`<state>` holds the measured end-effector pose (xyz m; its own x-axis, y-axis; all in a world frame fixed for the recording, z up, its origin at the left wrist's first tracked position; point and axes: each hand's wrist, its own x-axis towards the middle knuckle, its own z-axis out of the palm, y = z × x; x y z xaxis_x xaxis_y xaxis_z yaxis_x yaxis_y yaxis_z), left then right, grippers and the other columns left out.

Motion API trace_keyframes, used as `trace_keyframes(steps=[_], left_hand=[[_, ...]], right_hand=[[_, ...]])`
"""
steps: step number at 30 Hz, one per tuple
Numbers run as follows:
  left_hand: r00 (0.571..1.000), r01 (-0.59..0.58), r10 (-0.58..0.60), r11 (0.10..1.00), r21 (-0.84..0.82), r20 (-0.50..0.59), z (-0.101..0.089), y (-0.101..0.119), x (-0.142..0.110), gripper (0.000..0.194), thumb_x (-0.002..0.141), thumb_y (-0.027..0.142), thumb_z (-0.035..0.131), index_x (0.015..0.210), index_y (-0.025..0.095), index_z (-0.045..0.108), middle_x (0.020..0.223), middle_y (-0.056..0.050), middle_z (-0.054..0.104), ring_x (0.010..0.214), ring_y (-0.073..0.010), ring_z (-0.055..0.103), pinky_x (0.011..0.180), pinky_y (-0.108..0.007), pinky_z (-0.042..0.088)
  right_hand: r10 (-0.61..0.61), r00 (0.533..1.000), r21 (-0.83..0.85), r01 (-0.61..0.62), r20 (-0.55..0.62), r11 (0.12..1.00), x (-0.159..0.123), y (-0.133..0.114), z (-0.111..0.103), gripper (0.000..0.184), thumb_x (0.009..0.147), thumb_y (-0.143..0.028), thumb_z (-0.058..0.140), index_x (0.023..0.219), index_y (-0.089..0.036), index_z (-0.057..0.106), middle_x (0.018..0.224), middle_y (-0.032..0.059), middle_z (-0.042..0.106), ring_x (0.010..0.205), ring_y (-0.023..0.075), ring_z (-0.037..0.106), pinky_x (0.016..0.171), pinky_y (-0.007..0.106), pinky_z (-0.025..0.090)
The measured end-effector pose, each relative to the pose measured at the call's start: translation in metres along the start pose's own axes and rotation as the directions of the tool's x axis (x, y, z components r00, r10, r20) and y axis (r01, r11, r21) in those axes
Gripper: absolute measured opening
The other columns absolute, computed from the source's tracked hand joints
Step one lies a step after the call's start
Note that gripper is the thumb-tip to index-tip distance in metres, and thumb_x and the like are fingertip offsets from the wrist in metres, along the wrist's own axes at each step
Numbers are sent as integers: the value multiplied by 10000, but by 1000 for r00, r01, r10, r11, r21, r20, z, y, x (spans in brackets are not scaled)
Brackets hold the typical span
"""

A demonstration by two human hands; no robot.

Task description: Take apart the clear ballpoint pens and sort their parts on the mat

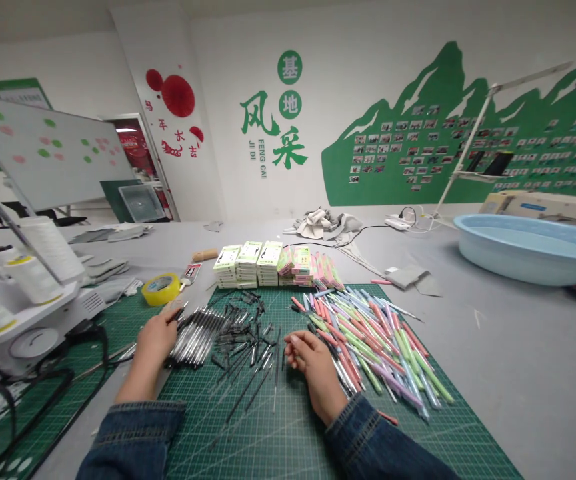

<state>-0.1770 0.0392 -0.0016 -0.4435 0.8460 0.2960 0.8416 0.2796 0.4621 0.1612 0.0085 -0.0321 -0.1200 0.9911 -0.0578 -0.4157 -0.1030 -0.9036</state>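
My left hand (157, 339) is at the left side of the green cutting mat (288, 443), its fingers closed on a dark-ended pen (183, 311). Right beside it lies a row of silver and black pens (195, 343). Across the middle of the mat are scattered black pen parts (241, 339) and thin refills (242, 399). My right hand (313, 367) hovers between these parts and a big heap of pastel pen barrels (383, 343). Its thumb and fingers are drawn together; whatever they hold, if anything, does not show.
Small white-and-green boxes (270, 263) stand stacked behind the mat, with pink packets (302, 261) alongside. Yellow tape (161, 289) lies at left, near thread cones (33, 279) on a white machine. A light-blue basin (533, 250) sits at right. Grey cloth (323, 223) is piled at the back.
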Motion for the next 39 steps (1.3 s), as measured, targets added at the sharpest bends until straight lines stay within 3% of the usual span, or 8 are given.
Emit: trace_keyframes(steps=[5, 18, 24, 26, 29, 32, 36, 39], left_hand=[[999, -35, 32, 974, 226, 20, 11, 4, -8, 410, 778, 227, 461, 1123, 168, 674, 1067, -141, 684, 990, -290, 609, 825, -337, 437], [997, 19, -32, 986, 168, 73, 5, 12, -14, 363, 805, 335, 475, 1059, 183, 686, 1039, -124, 705, 945, -308, 628, 793, -356, 438], [989, -111, 125, 982, 156, -82, 0, 33, -24, 339, 824, 304, 444, 1025, 163, 678, 1059, -124, 683, 959, -283, 611, 838, -355, 435], [970, -212, 223, 971, 112, -97, 0, 47, -29, 324, 832, 306, 435, 1000, 174, 678, 1051, -107, 680, 976, -265, 601, 868, -350, 429], [929, -371, 371, 929, 5, -3, 4, 67, -37, 308, 839, 334, 439, 971, 198, 681, 1036, -78, 685, 989, -244, 595, 893, -343, 423], [853, -462, 482, 876, -138, 199, 10, 81, -45, 284, 830, 341, 465, 970, 230, 686, 1031, -47, 692, 958, -220, 608, 868, -319, 440], [740, -459, 507, 861, -219, 442, 12, 87, -51, 237, 781, 288, 532, 946, 249, 698, 1006, -30, 701, 928, -210, 617, 830, -297, 438], [733, -446, 450, 884, -139, 510, 8, 86, -52, 197, 753, 257, 553, 883, 248, 700, 931, -24, 708, 871, -209, 621, 765, -288, 420]], right_hand=[[-43, 998, -29, 42, -36, 999, 3, -1, -4, 311, 687, -430, 709, 771, -140, 635, 610, 22, 598, 524, 105, 500, 485, 218, 346], [-155, 982, -127, 142, -105, 982, 9, -8, -13, 182, 736, -316, 632, 828, -161, 603, 653, 5, 583, 554, 112, 491, 494, 223, 347], [-298, 924, -298, 221, -242, 929, 20, -13, -30, 177, 748, -290, 571, 884, -179, 598, 724, 13, 600, 616, 145, 525, 550, 255, 397], [-394, 877, -439, 249, -276, 863, 24, -17, -37, 171, 758, -276, 542, 889, -181, 598, 795, 26, 621, 701, 170, 557, 620, 278, 426], [-489, 845, -681, 228, -217, 696, 27, -24, -46, 150, 767, -211, 492, 865, -176, 600, 862, 49, 630, 808, 198, 570, 717, 305, 429], [-459, 887, -872, 184, -52, 453, 24, -32, -47, 154, 745, -126, 468, 794, -174, 605, 818, 55, 624, 796, 202, 560, 725, 299, 407], [-381, 911, -964, 223, 155, 142, 7, -34, -34, 158, 751, -77, 480, 810, -179, 586, 863, 67, 612, 834, 199, 556, 742, 279, 393], [-359, 914, -982, 172, 189, -78, -6, -30, -22, 167, 776, -55, 468, 839, -172, 569, 920, 92, 595, 860, 218, 552, 750, 295, 390]])
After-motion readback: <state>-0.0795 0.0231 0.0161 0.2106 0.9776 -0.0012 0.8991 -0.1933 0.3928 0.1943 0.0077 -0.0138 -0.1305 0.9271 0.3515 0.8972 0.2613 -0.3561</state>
